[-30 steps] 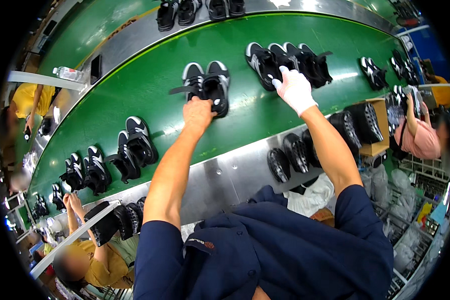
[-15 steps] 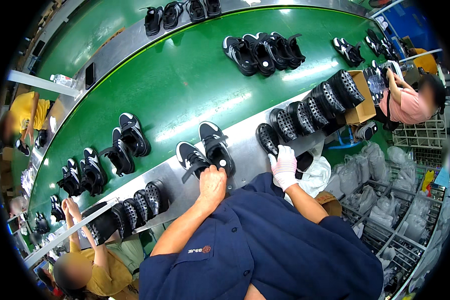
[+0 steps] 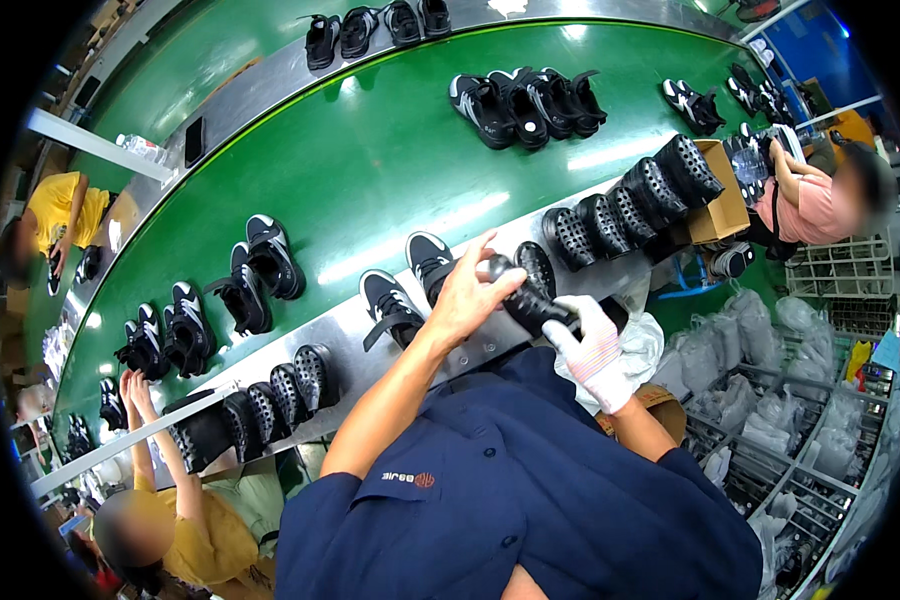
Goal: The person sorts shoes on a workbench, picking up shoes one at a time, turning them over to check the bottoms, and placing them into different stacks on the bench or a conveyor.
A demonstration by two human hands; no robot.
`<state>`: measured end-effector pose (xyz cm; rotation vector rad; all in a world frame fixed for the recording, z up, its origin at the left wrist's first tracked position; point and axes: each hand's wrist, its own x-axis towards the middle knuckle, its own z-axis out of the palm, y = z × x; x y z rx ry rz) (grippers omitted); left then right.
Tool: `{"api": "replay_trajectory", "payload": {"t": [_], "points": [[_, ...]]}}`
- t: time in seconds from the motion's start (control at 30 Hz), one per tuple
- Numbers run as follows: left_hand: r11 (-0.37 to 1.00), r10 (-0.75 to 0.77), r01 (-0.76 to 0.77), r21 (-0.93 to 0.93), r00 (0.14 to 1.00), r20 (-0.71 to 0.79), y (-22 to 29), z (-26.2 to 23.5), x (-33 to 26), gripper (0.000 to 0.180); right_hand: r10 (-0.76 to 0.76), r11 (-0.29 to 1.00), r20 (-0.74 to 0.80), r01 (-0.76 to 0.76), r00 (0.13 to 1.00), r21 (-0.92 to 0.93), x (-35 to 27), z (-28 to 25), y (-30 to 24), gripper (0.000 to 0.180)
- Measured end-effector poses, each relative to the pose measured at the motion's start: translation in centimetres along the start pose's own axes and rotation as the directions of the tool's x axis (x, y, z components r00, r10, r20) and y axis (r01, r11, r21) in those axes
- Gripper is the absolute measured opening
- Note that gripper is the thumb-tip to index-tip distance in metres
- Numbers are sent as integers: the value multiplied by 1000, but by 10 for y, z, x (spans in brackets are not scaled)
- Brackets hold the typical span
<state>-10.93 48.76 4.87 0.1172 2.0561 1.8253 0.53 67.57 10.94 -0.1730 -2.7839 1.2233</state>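
My left hand is bare and rests over a black sneaker with a white toe at the conveyor's near metal edge, fingertips touching a black shoe insert. My right hand, in a white glove, grips that insert from below. A second matching sneaker lies just left of my left hand. A black sole stands right behind the insert.
The green conveyor belt carries several pairs of black sneakers. Rows of black soles lean along the near steel rail. A cardboard box sits right. Other workers stand at lower left, far left and right. Wire racks with bags fill the right side.
Both hands have pulled back from the belt to the near rail. The sneaker pair now lies at the rail, and my gloved right hand has taken up a black insert.
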Motion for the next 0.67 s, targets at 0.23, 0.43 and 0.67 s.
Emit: {"api": "replay_trajectory", "payload": {"t": [0.23, 0.43, 0.67], "points": [[991, -121, 116, -69, 990, -73, -19, -6, -31, 27, 171, 985, 382, -161, 908, -59, -5, 20, -30, 42], [547, 380, -79, 833, 911, -163, -15, -59, -37, 39, 160, 985, 537, -103, 829, -135, 16, 44, -26, 45], [460, 49, -354, 814, 926, 374, -50, -70, 14, 44, -31, 865, 451, 250, 892, -434, 65, 100, -19, 50]]}}
